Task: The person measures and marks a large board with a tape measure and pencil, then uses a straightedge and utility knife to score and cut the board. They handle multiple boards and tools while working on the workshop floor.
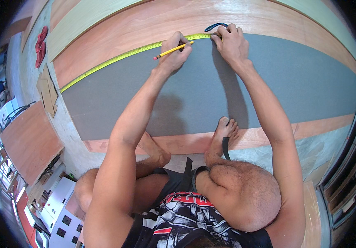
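A yellow pencil [174, 50] with a pink eraser is gripped in my left hand [174, 51], its tip pointing up and to the right. Along the far edge of a long grey sheet [124, 95] runs a yellow tape measure [116, 63], stretched from the sheet's left corner past my left hand. My right hand [232, 43] closes around the tape measure's case, which the fingers mostly hide. A dark wrist strap [216, 27] loops out just beyond those fingers. The grey sheet lies flat over reddish plywood [178, 142].
My bare foot [224, 128] rests at the sheet's near edge. Lighter wood boards [87, 27] border the far side. On the floor to the left lie a red object [41, 47] and cardboard pieces [47, 91]. A wooden panel [31, 138] stands farther left; dark shelving [349, 173] is at right.
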Demonstrator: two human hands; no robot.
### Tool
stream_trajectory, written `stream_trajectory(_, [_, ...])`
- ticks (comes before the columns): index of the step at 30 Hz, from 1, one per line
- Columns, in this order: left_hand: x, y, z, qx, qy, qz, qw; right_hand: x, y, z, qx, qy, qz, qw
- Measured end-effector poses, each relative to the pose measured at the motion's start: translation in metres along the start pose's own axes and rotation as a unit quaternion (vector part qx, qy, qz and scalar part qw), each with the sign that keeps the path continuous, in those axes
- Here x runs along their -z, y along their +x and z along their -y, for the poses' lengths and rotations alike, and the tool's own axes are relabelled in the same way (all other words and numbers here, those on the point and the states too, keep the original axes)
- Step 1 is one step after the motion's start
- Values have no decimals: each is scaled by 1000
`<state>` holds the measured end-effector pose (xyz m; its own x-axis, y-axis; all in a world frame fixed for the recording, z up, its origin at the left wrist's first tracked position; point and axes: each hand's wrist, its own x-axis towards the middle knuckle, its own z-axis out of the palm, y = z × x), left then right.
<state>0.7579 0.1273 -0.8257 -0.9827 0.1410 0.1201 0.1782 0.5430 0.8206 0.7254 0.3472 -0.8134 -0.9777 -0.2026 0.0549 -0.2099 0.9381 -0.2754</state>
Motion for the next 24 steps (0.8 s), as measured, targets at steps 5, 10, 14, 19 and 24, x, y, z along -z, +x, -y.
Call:
stream_trajectory(5, [-3, 0, 0, 5, -5, -32, 999, -1, 0, 0, -3, 5, 8, 1000])
stream_trajectory(10, [-2, 0, -1, 1, -4, -17, 1000, 1, 0, -1, 2, 0, 2, 1000])
stream_trajectory(14, [-4, 3, -4, 26, -24, -30, 999, 4, 0, 2, -3, 5, 10, 1000])
stream_trajectory(19, [11, 11, -1, 88, 7, 67, 994, 5, 1, 1, -7, 4, 28, 1000])
stream_trajectory(24, [45, 16, 2, 152, -84, 17, 985, -1, 3, -4, -9, 21, 33, 999])
